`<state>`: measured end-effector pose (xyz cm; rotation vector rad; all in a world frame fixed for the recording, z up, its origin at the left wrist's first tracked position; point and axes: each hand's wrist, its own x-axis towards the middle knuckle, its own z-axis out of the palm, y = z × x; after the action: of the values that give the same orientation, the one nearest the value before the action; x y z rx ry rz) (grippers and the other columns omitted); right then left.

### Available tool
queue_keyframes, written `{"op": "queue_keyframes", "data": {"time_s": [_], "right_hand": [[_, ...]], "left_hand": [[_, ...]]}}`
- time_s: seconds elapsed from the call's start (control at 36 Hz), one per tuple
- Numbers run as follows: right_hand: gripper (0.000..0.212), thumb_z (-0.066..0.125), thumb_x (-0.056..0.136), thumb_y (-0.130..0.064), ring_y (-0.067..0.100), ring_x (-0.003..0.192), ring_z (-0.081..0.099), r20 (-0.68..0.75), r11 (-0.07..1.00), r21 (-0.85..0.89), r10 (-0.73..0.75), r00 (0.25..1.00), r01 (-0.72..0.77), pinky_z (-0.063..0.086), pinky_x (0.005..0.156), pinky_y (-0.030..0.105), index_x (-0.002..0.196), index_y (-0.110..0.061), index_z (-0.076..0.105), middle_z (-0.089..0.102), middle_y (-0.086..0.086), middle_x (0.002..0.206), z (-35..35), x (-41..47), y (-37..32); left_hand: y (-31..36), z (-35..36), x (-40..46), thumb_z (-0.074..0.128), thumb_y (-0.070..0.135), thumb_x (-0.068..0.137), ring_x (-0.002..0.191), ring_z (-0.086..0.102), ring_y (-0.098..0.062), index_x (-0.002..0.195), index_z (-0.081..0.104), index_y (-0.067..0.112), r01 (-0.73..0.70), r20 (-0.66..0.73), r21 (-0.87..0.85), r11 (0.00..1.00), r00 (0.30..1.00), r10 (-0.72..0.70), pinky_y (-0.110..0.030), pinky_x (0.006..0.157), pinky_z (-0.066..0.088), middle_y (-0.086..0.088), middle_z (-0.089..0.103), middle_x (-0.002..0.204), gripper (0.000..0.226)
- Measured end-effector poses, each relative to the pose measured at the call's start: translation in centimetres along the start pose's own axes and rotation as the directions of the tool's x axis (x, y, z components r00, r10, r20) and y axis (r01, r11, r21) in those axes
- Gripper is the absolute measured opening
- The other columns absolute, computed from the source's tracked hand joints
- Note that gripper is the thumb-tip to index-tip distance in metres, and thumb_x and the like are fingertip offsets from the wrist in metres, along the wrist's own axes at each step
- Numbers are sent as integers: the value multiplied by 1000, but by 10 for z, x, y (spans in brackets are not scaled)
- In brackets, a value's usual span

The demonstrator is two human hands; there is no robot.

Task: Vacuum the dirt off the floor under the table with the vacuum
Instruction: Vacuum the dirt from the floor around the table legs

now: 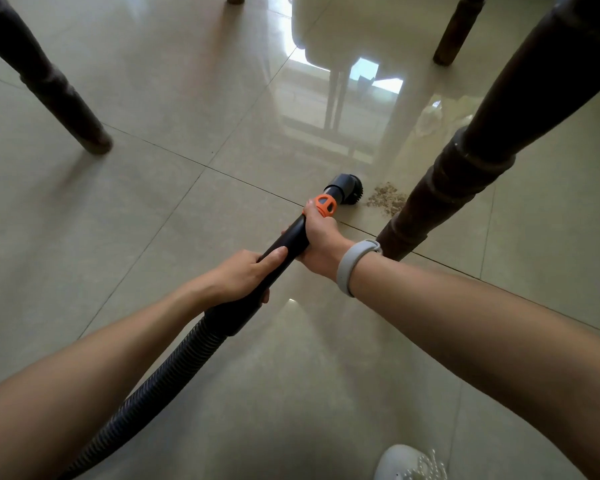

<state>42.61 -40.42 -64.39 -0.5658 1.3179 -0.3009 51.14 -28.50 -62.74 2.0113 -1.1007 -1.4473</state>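
A black vacuum tube (pixel 290 237) with an orange collar (pixel 325 205) ends in a round black brush nozzle (pixel 347 188) resting on the glossy tiled floor. A small pile of brown dirt (pixel 384 199) lies just right of the nozzle, beside a dark wooden table leg (pixel 440 188). My right hand (pixel 321 239) grips the tube just behind the orange collar. My left hand (pixel 246 275) grips the tube lower down, where it joins the ribbed hose (pixel 146 389).
Other dark table legs stand at the left (pixel 49 84) and far right (pixel 456 29). A white shoe (pixel 407 462) shows at the bottom edge. A grey band (pixel 352 265) circles my right wrist. Pale tile floor (pixel 174 140) stretches to the left.
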Motion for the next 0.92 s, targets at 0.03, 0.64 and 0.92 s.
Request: {"op": "queue_keyframes", "data": {"time_s": [0.03,0.64,0.92], "right_hand": [[46,46,96,-47,33,106,59,-4,1000,2,1,1000,-1,52,80,43,123,-11,37,56,15,115,2,-1,3],[40,43,97,-47,35,114,56,-43,998,-37,-48,998,46,49,92,48,118,-14,36,53,15,124,-4,-11,-7],[32,43,98,-42,33,115,56,136,995,-103,15,991,-1,49,92,44,112,-15,36,53,12,111,37,-25,24]], "left_hand": [[-2,-1,-3,33,52,97,53,61,-18,68,55,8,3,6,0,1000,1000,-3,-26,59,46,-8,66,60,57],[10,13,-2,34,54,97,57,62,-23,69,55,10,9,-48,-5,1000,999,-10,-26,58,49,-11,67,64,56],[-31,4,-36,32,54,97,50,63,-13,68,58,12,77,-215,16,997,974,-72,-25,55,45,-4,67,56,58]]}}
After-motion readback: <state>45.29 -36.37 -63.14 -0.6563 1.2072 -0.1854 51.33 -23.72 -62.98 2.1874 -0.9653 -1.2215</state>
